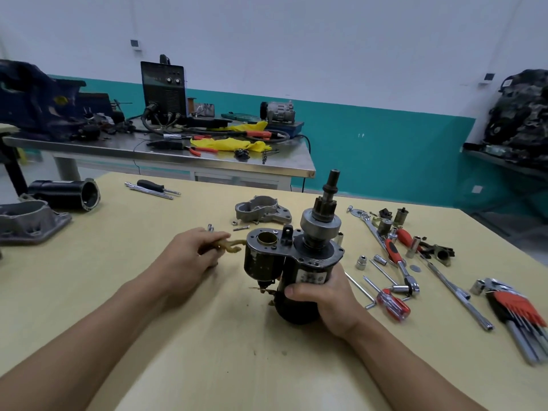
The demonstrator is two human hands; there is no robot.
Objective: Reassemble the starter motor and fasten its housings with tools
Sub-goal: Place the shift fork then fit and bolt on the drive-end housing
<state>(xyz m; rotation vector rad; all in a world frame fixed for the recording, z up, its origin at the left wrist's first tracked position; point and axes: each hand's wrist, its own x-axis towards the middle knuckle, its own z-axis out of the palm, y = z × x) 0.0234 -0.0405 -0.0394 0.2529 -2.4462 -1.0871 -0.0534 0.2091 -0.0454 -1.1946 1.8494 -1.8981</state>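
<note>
The black starter motor (296, 262) stands upright on the wooden table (118, 286), its pinion gear and shaft (326, 203) pointing up and the brass-lined solenoid bore (267, 238) open on its left side. My right hand (326, 298) grips the motor's lower body. My left hand (189, 256) pinches a tan forked shift lever (229, 245), its fork tips just left of the solenoid. A grey aluminium nose housing (262, 211) lies behind the motor.
To the right lie a ratchet (398, 262), sockets (361, 261), a red screwdriver (393, 304), a long bar (453, 292) and a hex key set (516, 312). Loose bolts (240, 228) lie near the nose housing. Another black motor case (66, 193) and grey casting (28, 222) sit far left.
</note>
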